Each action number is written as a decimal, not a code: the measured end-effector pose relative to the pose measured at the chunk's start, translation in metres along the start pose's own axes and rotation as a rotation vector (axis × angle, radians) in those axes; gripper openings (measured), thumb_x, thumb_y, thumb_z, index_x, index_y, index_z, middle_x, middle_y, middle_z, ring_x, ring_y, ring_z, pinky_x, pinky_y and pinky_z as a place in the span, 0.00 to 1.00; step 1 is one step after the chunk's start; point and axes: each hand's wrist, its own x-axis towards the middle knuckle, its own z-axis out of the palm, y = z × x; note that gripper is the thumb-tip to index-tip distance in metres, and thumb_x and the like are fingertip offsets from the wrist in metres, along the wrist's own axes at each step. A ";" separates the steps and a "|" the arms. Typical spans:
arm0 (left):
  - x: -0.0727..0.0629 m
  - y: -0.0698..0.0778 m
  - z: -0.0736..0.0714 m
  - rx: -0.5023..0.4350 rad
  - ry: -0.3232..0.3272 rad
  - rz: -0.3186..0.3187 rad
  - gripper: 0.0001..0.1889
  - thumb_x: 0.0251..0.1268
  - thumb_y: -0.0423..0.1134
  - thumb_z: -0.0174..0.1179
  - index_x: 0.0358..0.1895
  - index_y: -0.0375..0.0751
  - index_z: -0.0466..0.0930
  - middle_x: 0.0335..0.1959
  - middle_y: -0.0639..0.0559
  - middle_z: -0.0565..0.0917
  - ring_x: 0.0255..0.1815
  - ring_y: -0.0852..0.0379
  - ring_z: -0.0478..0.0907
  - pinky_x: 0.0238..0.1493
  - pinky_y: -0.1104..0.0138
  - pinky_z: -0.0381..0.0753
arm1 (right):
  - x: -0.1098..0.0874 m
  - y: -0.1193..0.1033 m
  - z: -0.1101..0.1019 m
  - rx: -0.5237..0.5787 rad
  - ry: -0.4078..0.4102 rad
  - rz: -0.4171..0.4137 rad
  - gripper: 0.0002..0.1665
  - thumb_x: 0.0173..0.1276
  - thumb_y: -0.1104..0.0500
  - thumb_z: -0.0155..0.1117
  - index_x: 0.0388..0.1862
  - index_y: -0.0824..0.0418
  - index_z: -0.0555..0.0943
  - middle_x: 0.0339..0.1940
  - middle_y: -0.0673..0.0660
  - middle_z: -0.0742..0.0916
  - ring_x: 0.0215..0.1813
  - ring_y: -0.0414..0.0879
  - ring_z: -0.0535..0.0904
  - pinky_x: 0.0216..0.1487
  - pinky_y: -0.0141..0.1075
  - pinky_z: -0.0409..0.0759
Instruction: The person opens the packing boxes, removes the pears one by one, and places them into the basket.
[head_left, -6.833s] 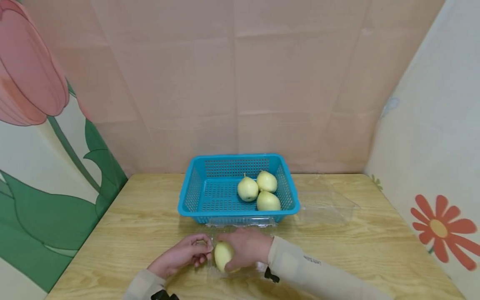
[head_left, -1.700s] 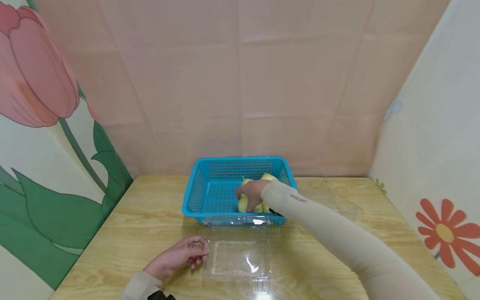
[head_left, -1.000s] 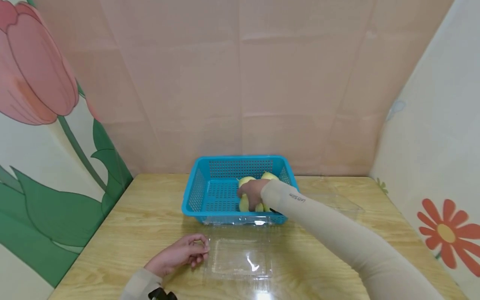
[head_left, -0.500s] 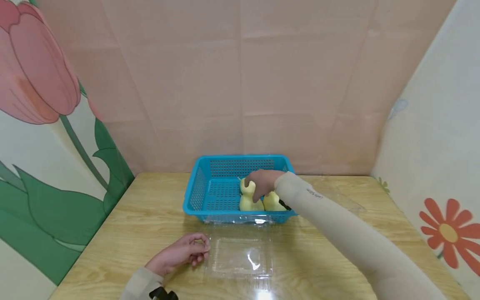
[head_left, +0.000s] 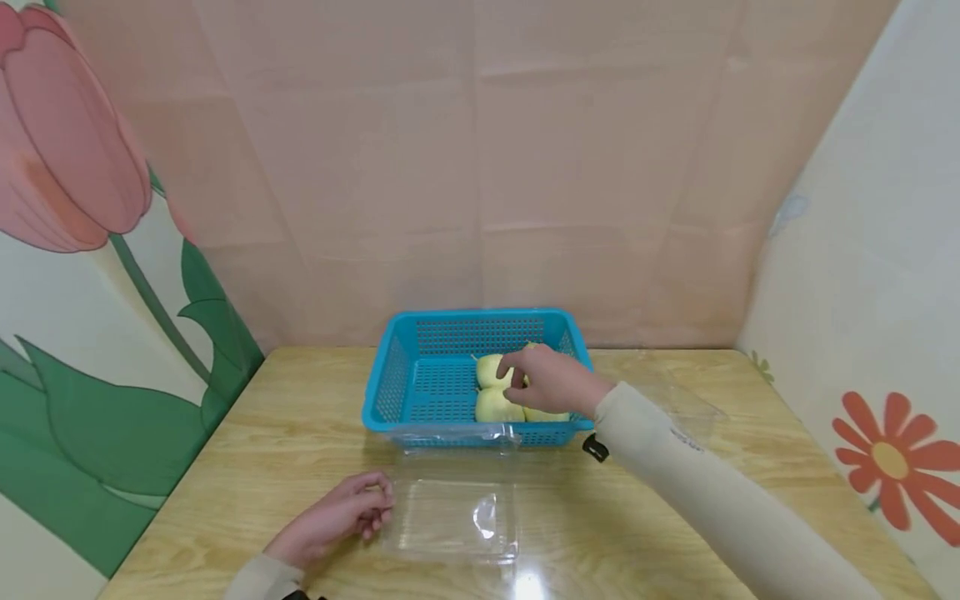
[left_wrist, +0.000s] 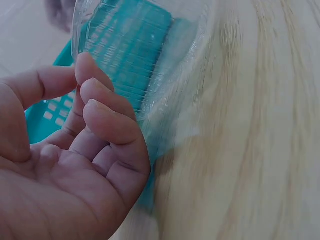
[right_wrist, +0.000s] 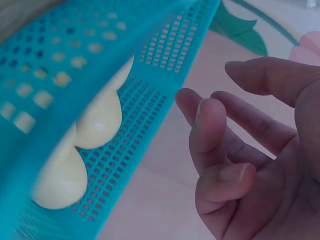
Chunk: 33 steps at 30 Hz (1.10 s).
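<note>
My left hand (head_left: 337, 517) pinches the left rim of a clear plastic clamshell box (head_left: 457, 521) between thumb and fingertips. The box lies open on the table with its lid side up against the basket. In the left wrist view the thumb and forefinger meet at the clear rim (left_wrist: 76, 35). Above the right end of the blue basket (head_left: 378, 367) hovers my right hand (head_left: 551, 379), fingers loosely bent and holding nothing. Several yellow-green pears (head_left: 498, 406) sit together below it, partly hidden by the hand. The right wrist view shows pears (right_wrist: 100, 122) apart from the fingers.
A second clear plastic piece (head_left: 678, 400) lies on the wooden table (head_left: 315, 408) to the basket's right. A pinkish cloth (head_left: 337, 167) hangs behind the table, and printed flower panels flank both sides.
The pear earlier held over the clamshell box is out of it; pears now fill more of the basket. My right hand has lifted off them. My left hand and the box have shifted left.
</note>
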 end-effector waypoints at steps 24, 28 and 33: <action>-0.054 -0.002 -0.088 0.054 0.145 -0.011 0.09 0.81 0.39 0.45 0.43 0.37 0.68 0.30 0.52 0.71 0.25 0.59 0.68 0.29 0.67 0.74 | -0.068 -0.014 0.078 0.105 -0.028 -0.186 0.10 0.67 0.59 0.65 0.28 0.47 0.76 0.17 0.38 0.73 0.21 0.29 0.67 0.21 0.26 0.69; -0.060 -0.001 -0.099 0.074 0.150 -0.008 0.11 0.82 0.41 0.44 0.42 0.38 0.68 0.29 0.52 0.71 0.26 0.58 0.68 0.30 0.66 0.74 | -0.072 -0.011 0.087 0.087 -0.033 -0.178 0.11 0.66 0.59 0.65 0.26 0.46 0.75 0.17 0.38 0.73 0.21 0.29 0.68 0.20 0.26 0.68; -0.070 -0.001 -0.115 0.062 0.147 -0.029 0.11 0.83 0.42 0.42 0.41 0.40 0.68 0.30 0.54 0.69 0.27 0.60 0.66 0.31 0.67 0.70 | -0.075 -0.005 0.092 0.130 -0.038 -0.178 0.11 0.64 0.61 0.66 0.26 0.48 0.76 0.18 0.38 0.74 0.21 0.29 0.68 0.22 0.25 0.70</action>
